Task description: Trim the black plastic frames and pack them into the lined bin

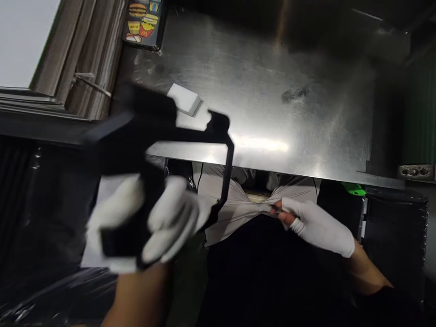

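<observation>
My left hand (150, 222), in a white glove, is wrapped round a black angular tool (143, 136) with a thin bent black arm (226, 168); the hand and tool are blurred by motion. My right hand (316, 225), also in a white glove, pinches a bunched fold of pale grey fabric (238, 209) just below the front edge of the steel table (272, 113). The fabric is pulled into creases toward the pinch. A white block (184, 99) lies on the table behind the tool.
A phone case with burger and fries pictures (143, 22) lies at the table's far left corner. Brown ribbed panels (91, 59) stand at the left. A black bin (395, 227) and a green object (354, 188) sit at the right under the table edge.
</observation>
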A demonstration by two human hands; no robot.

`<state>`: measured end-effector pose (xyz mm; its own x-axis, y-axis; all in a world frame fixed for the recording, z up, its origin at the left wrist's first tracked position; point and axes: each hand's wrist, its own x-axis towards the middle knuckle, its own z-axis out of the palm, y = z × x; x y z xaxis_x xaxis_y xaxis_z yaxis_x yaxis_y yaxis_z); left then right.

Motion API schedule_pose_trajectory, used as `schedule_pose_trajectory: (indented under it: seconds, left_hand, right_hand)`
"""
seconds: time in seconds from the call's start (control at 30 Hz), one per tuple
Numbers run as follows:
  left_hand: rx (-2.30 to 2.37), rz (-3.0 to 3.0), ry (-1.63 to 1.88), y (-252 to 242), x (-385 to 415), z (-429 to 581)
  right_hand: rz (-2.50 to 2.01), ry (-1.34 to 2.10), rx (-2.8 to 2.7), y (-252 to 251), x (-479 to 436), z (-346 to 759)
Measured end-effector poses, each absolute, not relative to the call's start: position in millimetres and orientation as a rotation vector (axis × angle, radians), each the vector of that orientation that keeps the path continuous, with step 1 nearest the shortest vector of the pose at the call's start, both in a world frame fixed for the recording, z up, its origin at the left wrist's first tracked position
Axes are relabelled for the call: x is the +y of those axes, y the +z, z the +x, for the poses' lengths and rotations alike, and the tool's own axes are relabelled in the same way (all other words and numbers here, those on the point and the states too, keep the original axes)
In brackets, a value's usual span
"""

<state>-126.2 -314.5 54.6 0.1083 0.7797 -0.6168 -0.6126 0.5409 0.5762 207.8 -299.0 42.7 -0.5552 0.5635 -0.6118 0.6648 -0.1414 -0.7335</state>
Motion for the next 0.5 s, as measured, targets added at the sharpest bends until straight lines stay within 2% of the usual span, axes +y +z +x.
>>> schedule_pose_trajectory:
  seconds: [0.13, 0.2, 0.5]
  left_hand:
    - [0.773, 0.498, 0.969, 52, -222, -69]
    - [0.738, 0.512, 0.899, 45, -195, -44]
    - [0.873, 0.539, 0.757, 35, -184, -24]
  right_hand:
    - [1.958, -1.202, 2.396, 41, -251, 208]
    - [2.049, -0.937, 2.457, 31, -227, 207]
    - [1.538, -0.639, 2.462, 18, -215, 176]
